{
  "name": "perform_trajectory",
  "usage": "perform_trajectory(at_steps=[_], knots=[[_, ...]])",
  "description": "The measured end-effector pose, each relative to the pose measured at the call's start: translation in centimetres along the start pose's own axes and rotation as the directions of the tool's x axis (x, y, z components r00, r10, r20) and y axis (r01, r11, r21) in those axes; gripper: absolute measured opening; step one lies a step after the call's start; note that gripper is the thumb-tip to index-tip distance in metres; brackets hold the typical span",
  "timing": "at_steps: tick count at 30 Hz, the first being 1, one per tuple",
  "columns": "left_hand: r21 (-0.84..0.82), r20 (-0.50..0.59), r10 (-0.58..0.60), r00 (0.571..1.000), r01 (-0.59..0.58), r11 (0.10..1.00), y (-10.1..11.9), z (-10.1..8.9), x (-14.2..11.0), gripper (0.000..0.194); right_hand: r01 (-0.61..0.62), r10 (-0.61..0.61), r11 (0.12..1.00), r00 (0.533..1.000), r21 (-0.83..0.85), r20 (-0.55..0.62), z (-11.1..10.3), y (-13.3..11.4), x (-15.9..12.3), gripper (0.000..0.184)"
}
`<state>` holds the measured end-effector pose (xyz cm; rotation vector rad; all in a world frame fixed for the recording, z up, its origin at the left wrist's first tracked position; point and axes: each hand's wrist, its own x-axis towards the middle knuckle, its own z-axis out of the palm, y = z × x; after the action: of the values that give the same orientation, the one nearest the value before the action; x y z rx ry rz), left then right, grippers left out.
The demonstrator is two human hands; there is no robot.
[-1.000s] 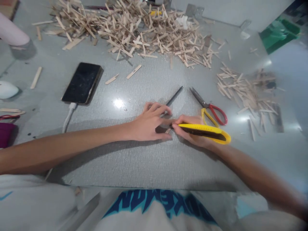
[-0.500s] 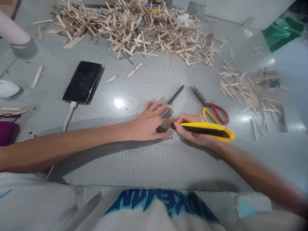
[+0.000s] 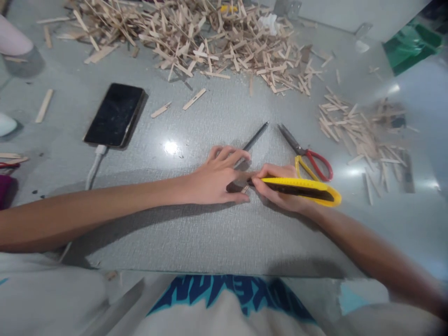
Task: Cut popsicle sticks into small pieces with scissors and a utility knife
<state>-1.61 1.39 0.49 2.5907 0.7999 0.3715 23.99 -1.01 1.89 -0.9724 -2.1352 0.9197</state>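
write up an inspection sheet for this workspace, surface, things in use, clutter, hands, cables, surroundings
Surface: grey textured table, with bright glare spots
Things in use: yellow cutter; small piece at its tip, mostly hidden
Clutter: large heap of wooden sticks at the far side, smaller stick pile at right; phone, scissors and dark pen-like tool lying on the surface
Hands: left hand spread on the table, thumb and index finger apart; right hand gripping the cutter
Cables: white cable plugged into the phone, passing under the left forearm
Surroundings: green container beyond the table, far right
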Motion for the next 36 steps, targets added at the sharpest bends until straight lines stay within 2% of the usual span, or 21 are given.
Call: perform_trajectory(at_steps=[4, 9, 13, 18, 25, 36], knots=[[0.017, 0.006, -0.008, 1.0, 0.007, 1.0, 0.07, 0.0, 0.06, 0.054, 0.061, -0.062, 0.997, 0.998, -0.036, -0.016, 0.09, -0.04, 0.11, 0.026], [0.028, 0.02, -0.012, 1.0, 0.011, 1.0, 0.23, -0.3, -0.01, 0.051, 0.164, -0.159, 0.983, 0.985, -0.087, 0.065, -0.09, -0.23, 0.39, 0.023], [0.047, 0.028, -0.021, 0.999, 0.02, 0.999, 0.45, -0.53, -0.1, 0.047, 0.196, -0.189, 0.975, 0.979, -0.103, 0.079, -0.17, -0.25, 0.53, 0.026], [0.044, 0.01, -0.034, 0.999, 0.033, 0.998, 0.54, -0.45, -0.21, 0.044, 0.159, -0.155, 0.984, 0.986, -0.081, 0.059, -0.06, -0.1, 0.43, 0.03], [0.056, 0.008, -0.011, 1.0, 0.011, 0.998, 0.44, -0.31, -0.23, 0.052, 0.084, -0.085, 0.995, 0.996, -0.051, -0.01, -0.01, -0.34, 0.23, 0.029], [0.054, 0.005, -0.032, 0.999, 0.032, 0.998, 0.53, -0.24, -0.14, 0.049, 0.039, -0.039, 0.999, 0.999, -0.036, 0.006, 0.1, -0.41, 0.28, 0.028]])
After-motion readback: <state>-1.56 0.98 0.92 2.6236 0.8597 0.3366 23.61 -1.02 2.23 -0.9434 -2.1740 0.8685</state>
